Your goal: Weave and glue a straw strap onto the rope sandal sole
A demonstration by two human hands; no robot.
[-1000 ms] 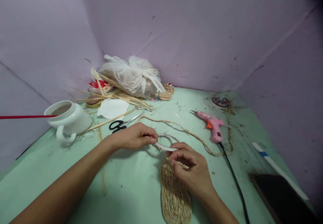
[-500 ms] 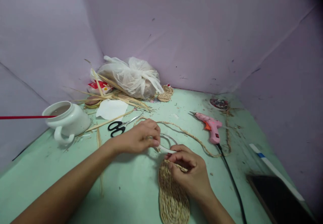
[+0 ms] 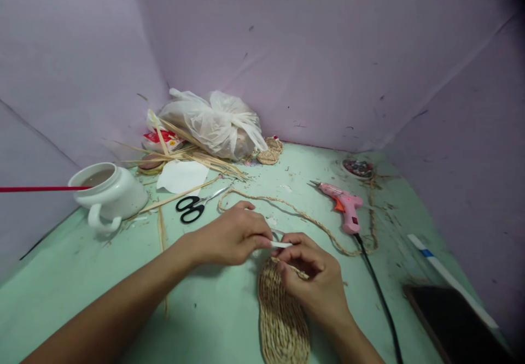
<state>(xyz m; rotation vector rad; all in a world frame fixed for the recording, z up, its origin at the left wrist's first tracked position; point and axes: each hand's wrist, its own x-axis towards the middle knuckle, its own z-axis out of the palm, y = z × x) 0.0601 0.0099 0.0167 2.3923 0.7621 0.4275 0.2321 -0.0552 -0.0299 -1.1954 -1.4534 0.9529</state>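
Note:
A narrow white strip (image 3: 281, 244), part of it curved into a loop, runs between my two hands. My left hand (image 3: 241, 234) is closed on it, the fingers pinched together. My right hand (image 3: 314, 268) has its thumb and fingers closed on the far end of a sole-shaped mat of braided straw (image 3: 283, 315) and touches the strip's other end. The mat's near end is cut off by the picture's lower edge. From behind my hands, a thin straw braid (image 3: 295, 209) trails over the table toward the right.
Black-handled scissors (image 3: 191, 209) lie beyond my left forearm. At the right is a pink glue gun (image 3: 346, 205) with a black cord, near a dark flat object (image 3: 451, 323). A white pot (image 3: 123, 194) stands left; straw strips (image 3: 205, 162) and a tied plastic bag (image 3: 221, 123) lie by the wall.
My left hand has moved a little to the right and nearer my right hand. The white strip's visible loop has become smaller. My right hand stays at the mat's far end.

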